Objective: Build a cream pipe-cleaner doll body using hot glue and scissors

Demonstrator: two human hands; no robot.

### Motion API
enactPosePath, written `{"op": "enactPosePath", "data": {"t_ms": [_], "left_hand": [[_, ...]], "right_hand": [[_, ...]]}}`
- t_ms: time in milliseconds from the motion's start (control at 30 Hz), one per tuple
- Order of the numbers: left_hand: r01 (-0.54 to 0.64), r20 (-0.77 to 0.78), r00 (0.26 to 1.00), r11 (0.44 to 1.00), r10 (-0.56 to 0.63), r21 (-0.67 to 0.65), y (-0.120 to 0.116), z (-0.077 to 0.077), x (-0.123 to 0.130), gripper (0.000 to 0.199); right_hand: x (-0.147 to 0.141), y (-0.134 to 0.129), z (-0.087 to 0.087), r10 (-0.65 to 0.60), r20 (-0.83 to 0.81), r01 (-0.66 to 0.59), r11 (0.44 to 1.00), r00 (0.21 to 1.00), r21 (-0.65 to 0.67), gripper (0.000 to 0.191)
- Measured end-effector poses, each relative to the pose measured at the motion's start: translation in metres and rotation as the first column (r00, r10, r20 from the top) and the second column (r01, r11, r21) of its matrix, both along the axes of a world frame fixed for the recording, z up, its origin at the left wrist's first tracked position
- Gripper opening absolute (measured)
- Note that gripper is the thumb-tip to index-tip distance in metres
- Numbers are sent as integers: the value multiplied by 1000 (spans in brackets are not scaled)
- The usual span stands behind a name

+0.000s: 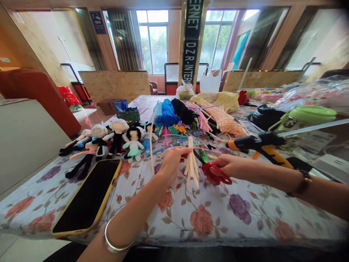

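In the middle of the view, my left hand [174, 160] pinches the upper part of a bundle of cream fuzzy stems [192, 168], whose loose ends fan out downward over the flowered tablecloth [188, 214]. Just right of the bundle, my right hand [225, 165] is closed on red-handled scissors [214, 174]. The dark blades point up and left, close beside the stems. A green shiny object [203, 155] lies behind the blades. A single long cream stem [151, 145] stands bent to the left of my left hand.
Several small dolls [133, 143] and a yellow-cased phone [89, 196] lie at the left. Coloured stem bundles [170, 112] are piled behind my hands. A glue gun [261, 143], a green-lidded jar [312, 113] and a black bag [265, 117] are at the right.
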State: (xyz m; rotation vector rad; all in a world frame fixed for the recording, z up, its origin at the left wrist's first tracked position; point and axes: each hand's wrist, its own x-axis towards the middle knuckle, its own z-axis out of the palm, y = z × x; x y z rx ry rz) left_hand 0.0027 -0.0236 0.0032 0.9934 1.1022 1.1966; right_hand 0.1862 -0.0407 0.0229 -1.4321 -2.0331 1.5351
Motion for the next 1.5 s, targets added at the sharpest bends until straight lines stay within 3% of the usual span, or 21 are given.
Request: {"op": "enactPosePath", "data": {"t_ms": [467, 733, 833, 967, 1133, 1500], "left_hand": [[-35, 52, 998, 998, 38, -52, 0, 1, 0, 12], [54, 147, 988, 998, -48, -35, 4, -1, 0, 16], [51, 148, 988, 999, -50, -6, 3, 1, 0, 18], [29, 134, 990, 999, -32, 25, 0, 4, 0, 16], [13, 109, 994, 1000, -12, -7, -1, 3, 1, 17], [81, 92, 992, 995, -86, 60, -4, 3, 2, 16]], "right_hand": [[-1, -6, -3, 70, -110, -66, 997, 991, 36, 39], [0, -6, -34, -37, -142, 76, 957, 989, 280, 33], [-2, -5, -39, -137, -99, 166, 893, 986, 419, 30], [-7, -6, -38, -225, -22, 191, 766, 974, 614, 34], [-11, -8, -40, -253, -3, 185, 701, 968, 689, 39], [2, -11, -34, -379, 68, 115, 441, 923, 890, 32]]}}
